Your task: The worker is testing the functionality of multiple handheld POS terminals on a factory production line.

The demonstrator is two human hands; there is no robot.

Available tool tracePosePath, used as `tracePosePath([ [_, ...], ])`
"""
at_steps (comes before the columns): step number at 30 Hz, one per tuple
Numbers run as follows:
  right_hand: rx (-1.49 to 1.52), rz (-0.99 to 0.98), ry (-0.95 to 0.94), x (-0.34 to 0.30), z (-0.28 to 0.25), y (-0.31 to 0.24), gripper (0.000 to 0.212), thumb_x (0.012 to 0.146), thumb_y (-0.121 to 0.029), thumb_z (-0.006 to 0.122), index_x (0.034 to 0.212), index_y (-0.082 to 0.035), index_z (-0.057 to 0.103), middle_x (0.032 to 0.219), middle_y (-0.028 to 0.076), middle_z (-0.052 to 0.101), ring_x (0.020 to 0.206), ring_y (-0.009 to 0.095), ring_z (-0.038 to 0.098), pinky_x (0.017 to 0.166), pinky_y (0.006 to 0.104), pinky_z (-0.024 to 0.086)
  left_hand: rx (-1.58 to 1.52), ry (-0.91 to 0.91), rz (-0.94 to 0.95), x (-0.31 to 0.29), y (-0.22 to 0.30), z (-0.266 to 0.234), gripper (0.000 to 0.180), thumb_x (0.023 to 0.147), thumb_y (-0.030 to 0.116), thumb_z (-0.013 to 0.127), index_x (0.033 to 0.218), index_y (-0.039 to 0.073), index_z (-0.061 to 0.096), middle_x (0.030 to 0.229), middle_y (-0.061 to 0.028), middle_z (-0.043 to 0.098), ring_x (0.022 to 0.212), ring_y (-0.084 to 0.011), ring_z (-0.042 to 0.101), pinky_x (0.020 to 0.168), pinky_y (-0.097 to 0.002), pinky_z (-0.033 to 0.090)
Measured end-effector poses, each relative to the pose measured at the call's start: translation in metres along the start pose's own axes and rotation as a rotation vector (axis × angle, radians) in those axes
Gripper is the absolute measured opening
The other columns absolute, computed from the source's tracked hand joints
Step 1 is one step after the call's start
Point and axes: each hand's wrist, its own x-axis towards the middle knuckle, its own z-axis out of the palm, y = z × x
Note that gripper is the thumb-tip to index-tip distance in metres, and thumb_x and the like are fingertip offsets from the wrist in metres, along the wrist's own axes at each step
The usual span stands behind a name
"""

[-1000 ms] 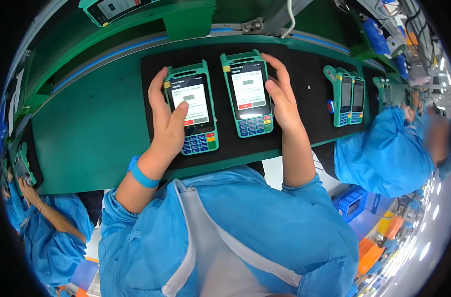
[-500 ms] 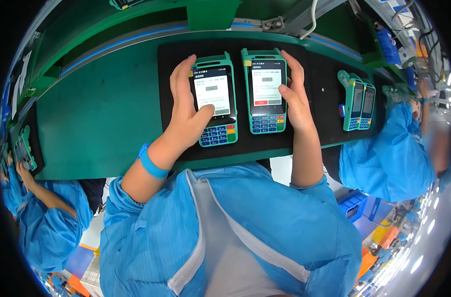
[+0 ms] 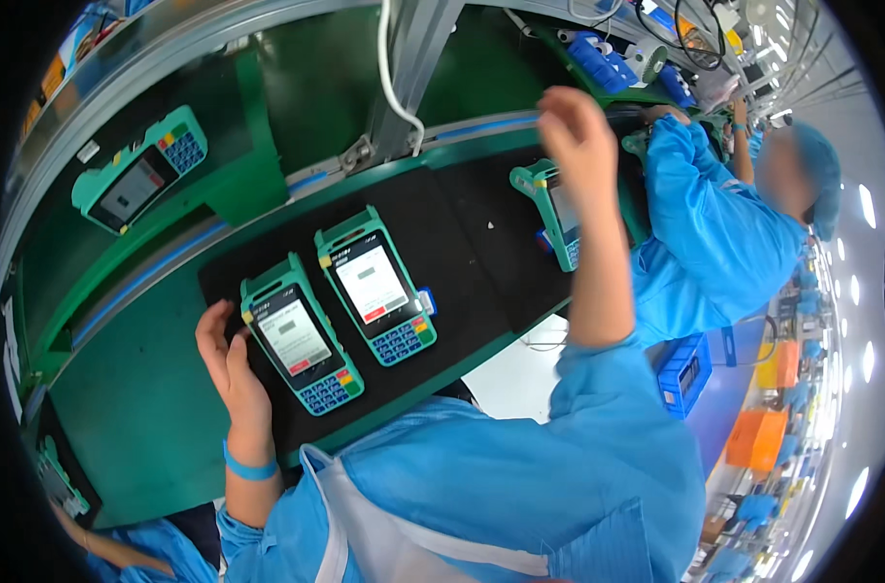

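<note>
Two teal handheld payment terminals lie face up on the black mat, side by side, screens lit. Beside the outer edge of the left terminal [image 3: 297,335] rests my left hand [image 3: 237,374], open, its thumb apart from the fingers and near the casing. The other terminal [image 3: 374,287] has no hand on it; a small blue-and-white piece [image 3: 426,301] shows at its right edge. My right hand [image 3: 580,146] is raised farther right, fingers loosely bent and apart, with nothing visible in them. Behind its wrist, partly hidden, stand more teal terminals [image 3: 557,219].
A black mat [image 3: 462,262] covers part of the green bench [image 3: 136,389]. Another terminal [image 3: 141,170] lies on the raised green shelf. A metal post [image 3: 418,83] and white cable [image 3: 389,73] rise behind the mat. A co-worker in blue [image 3: 714,233] sits close on the right.
The view has swung to the right. Both my hands have left the screens: the left lies beside its terminal, and the right has let go and moved off rightward, up over the mat.
</note>
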Motion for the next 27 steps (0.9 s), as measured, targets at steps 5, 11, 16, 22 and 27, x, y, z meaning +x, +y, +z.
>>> tracePosePath([
  [5,-0.743,0.27,0.105,0.159,-0.099,0.133,0.046,0.081,-0.036,0.063,0.115,-0.004,0.066,0.107,0.02,0.069,0.104,0.034,0.065,0.091,0.0408,0.05,0.001,0.044,-0.054,0.001,-0.012,-0.004,0.033,0.094,0.011,0.045,0.125,0.001,0.047,0.127,-0.0127,0.048,0.119,-0.0245,0.047,0.1,-0.0364,0.038],
  [11,-0.878,0.397,-0.084,0.264,-0.137,0.253,0.038,0.079,-0.038,0.064,0.102,-0.008,0.072,0.096,0.015,0.072,0.093,0.03,0.069,0.084,0.04,0.051,0.2,0.041,0.011,-0.001,-0.006,-0.002,0.03,0.095,0.017,0.046,0.118,-0.001,0.05,0.123,-0.014,0.048,0.114,-0.023,0.047,0.104,-0.0349,0.033],
  [16,-0.863,0.229,-0.389,0.295,-0.132,0.299,0.037,0.073,-0.016,0.067,0.108,-0.008,0.07,0.1,0.014,0.071,0.096,0.028,0.067,0.085,0.0374,0.051,0.273,0.042,0.002,-0.001,0.002,0.001,0.036,0.096,0.029,0.047,0.115,-0.002,0.051,0.119,-0.0151,0.048,0.112,-0.0242,0.048,0.102,-0.036,0.034],
  [22,-0.862,0.334,-0.549,0.288,-0.144,0.292,0.055,0.067,-0.003,0.067,0.121,-0.01,0.063,0.111,0.012,0.068,0.102,0.025,0.064,0.084,0.036,0.052,0.305,0.072,-0.025,-0.003,0.006,0.003,0.041,0.096,0.035,0.046,0.114,-0.001,0.05,0.118,-0.0155,0.048,0.108,-0.0231,0.048,0.098,-0.0358,0.036],
  [27,-0.906,0.271,-0.583,0.281,-0.15,0.283,0.054,0.069,-0.002,0.069,0.122,-0.01,0.061,0.113,0.014,0.067,0.107,0.029,0.063,0.089,0.0378,0.051,0.24,0.104,-0.011,-0.002,0.004,0.005,0.044,0.097,0.04,0.043,0.115,-0.001,0.048,0.118,-0.0153,0.047,0.109,-0.0227,0.047,0.099,-0.0352,0.035],
])
